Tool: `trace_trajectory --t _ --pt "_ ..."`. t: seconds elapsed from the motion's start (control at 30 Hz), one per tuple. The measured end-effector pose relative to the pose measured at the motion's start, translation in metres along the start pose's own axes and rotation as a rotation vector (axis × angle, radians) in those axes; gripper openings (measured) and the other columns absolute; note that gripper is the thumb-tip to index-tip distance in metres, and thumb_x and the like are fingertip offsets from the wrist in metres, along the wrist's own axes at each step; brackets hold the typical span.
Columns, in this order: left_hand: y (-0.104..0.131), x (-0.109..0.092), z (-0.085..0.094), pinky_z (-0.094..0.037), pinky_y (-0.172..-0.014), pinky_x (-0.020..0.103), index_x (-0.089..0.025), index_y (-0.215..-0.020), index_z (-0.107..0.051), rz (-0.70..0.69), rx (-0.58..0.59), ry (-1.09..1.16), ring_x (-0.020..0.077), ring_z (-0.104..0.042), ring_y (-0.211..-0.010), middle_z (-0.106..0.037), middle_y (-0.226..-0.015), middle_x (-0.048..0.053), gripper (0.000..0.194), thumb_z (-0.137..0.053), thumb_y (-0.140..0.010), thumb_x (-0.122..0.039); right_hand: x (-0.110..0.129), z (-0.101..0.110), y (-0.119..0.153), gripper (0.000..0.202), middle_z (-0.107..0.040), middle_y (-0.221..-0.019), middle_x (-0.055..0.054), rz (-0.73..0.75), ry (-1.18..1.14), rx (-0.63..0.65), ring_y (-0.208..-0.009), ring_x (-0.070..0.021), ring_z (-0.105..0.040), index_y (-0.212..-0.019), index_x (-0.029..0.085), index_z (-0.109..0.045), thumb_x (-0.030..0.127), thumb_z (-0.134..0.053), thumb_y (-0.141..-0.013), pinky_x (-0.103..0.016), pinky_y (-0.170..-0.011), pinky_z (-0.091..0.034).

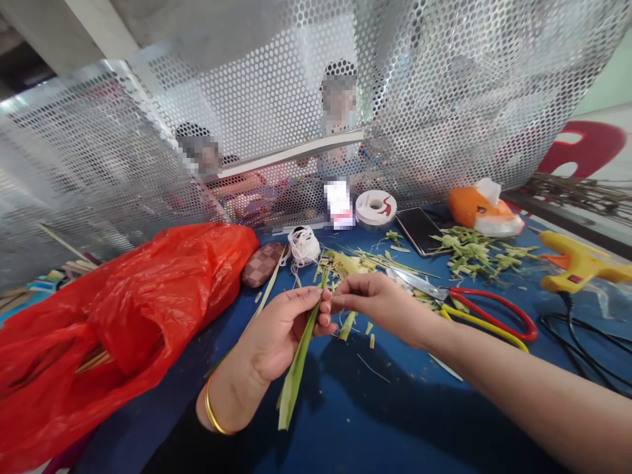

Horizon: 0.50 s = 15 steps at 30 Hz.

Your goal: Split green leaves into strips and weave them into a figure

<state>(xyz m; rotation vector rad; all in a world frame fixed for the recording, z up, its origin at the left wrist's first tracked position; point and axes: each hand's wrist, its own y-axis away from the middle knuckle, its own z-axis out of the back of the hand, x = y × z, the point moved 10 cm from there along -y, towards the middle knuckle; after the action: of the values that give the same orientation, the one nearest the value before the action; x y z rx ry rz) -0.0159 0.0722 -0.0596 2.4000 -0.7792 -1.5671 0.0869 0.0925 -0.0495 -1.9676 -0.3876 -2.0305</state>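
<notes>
A long green leaf strip is pinched near its top between the thumb and fingers of my left hand. Its wide pale end hangs down toward me over the blue table. Close to the strip's top, my right hand has thumb and forefinger pressed together, its fingertips next to my left fingertips. Whatever lies between the right fingertips is too small to make out. Leaf scraps lie just beyond both hands. Scissors with red and yellow handles rest partly behind my right forearm.
A red plastic bag fills the left side. White string, a ribbon spool, a phone, a tissue pack and a yellow glue gun stand around the blue table. Two people are behind the perforated metal screen.
</notes>
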Motion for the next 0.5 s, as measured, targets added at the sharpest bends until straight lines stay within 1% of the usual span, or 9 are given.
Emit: trace_trajectory --t 0.07,0.1,0.13,0.2,0.23,0.27,0.37,0.43,0.5 --pt "-0.001 0.001 0.001 -0.057 -0.062 0.024 -0.007 -0.081 -0.070 0.005 -0.016 0.002 0.0086 -0.059 -0.056 -0.060 -0.069 0.003 0.017 -0.054 -0.088 -0.008 -0.006 0.001 0.001 0.016 -0.064 -0.070 0.000 -0.082 -0.138 -0.016 -0.058 -0.0114 -0.061 -0.071 0.018 -0.061 0.028 -0.061 -0.083 -0.027 -0.062 -0.049" --pt "-0.001 0.002 0.001 -0.057 -0.061 0.024 -0.007 -0.081 -0.070 0.011 -0.023 0.004 0.0086 -0.059 -0.056 -0.060 -0.069 0.003 0.018 -0.054 -0.088 -0.008 -0.009 0.001 0.002 0.018 -0.059 -0.064 0.002 -0.120 -0.172 -0.018 -0.049 -0.0087 -0.054 -0.070 0.018 -0.059 0.029 -0.059 -0.084 -0.024 -0.053 -0.044" --pt "-0.001 0.004 0.001 -0.057 -0.061 0.024 -0.007 -0.081 -0.070 0.020 -0.029 0.005 0.0087 -0.059 -0.055 -0.060 -0.068 0.003 0.019 -0.053 -0.088 -0.008 -0.010 0.003 0.003 0.020 -0.052 -0.058 0.005 -0.147 -0.171 -0.033 -0.042 -0.0067 -0.044 -0.069 0.019 -0.057 0.030 -0.058 -0.085 -0.023 -0.045 -0.037" --pt "-0.002 0.007 0.000 -0.057 -0.059 0.024 -0.006 -0.080 -0.070 0.037 -0.035 0.008 0.0089 -0.059 -0.053 -0.060 -0.066 0.003 0.021 -0.052 -0.089 -0.007 -0.010 0.007 0.004 0.023 -0.038 -0.050 0.008 -0.154 -0.112 -0.072 -0.039 -0.0064 -0.029 -0.066 0.020 -0.054 0.032 -0.056 -0.086 -0.023 -0.040 -0.023" --pt "-0.002 0.008 0.000 -0.057 -0.059 0.024 -0.007 -0.079 -0.070 0.040 -0.039 0.003 0.0096 -0.060 -0.054 -0.061 -0.067 0.003 0.020 -0.052 -0.088 -0.007 -0.008 0.010 0.003 0.024 -0.035 -0.050 0.008 -0.123 -0.064 -0.100 -0.041 -0.0073 -0.027 -0.065 0.020 -0.053 0.031 -0.056 -0.086 -0.024 -0.041 -0.022" --pt "-0.003 0.008 0.000 -0.057 -0.059 0.024 -0.007 -0.079 -0.070 0.039 -0.047 -0.006 0.0108 -0.062 -0.056 -0.063 -0.069 0.004 0.019 -0.053 -0.088 -0.007 -0.003 0.014 0.003 0.024 -0.036 -0.051 0.007 -0.071 -0.006 -0.130 -0.044 -0.0083 -0.030 -0.064 0.020 -0.052 0.031 -0.056 -0.086 -0.024 -0.044 -0.024" --pt "-0.004 0.005 0.007 -0.059 -0.063 0.025 -0.010 -0.081 -0.070 0.017 -0.109 -0.014 0.0167 -0.069 -0.076 -0.071 -0.092 0.010 0.015 -0.057 -0.088 -0.010 0.014 0.027 0.002 0.023 -0.045 -0.060 0.004 0.089 0.173 -0.221 -0.057 -0.0111 -0.040 -0.063 0.020 -0.052 0.028 -0.055 -0.085 -0.026 -0.054 -0.033" --pt "-0.005 0.002 0.015 -0.060 -0.068 0.026 -0.011 -0.082 -0.070 -0.006 -0.164 0.004 0.0186 -0.070 -0.088 -0.070 -0.106 0.012 0.015 -0.056 -0.089 -0.011 0.020 0.035 0.003 0.021 -0.046 -0.062 0.003 0.117 0.231 -0.263 -0.058 -0.0115 -0.040 -0.066 0.020 -0.054 0.028 -0.054 -0.085 -0.026 -0.055 -0.033" --pt "-0.006 -0.002 0.022 -0.059 -0.070 0.027 -0.011 -0.084 -0.070 -0.034 -0.209 0.023 0.0180 -0.069 -0.090 -0.069 -0.110 0.012 0.016 -0.055 -0.090 -0.011 0.022 0.042 0.004 0.021 -0.043 -0.059 0.004 0.093 0.229 -0.282 -0.054 -0.0107 -0.035 -0.068 0.020 -0.056 0.032 -0.054 -0.084 -0.026 -0.051 -0.029"
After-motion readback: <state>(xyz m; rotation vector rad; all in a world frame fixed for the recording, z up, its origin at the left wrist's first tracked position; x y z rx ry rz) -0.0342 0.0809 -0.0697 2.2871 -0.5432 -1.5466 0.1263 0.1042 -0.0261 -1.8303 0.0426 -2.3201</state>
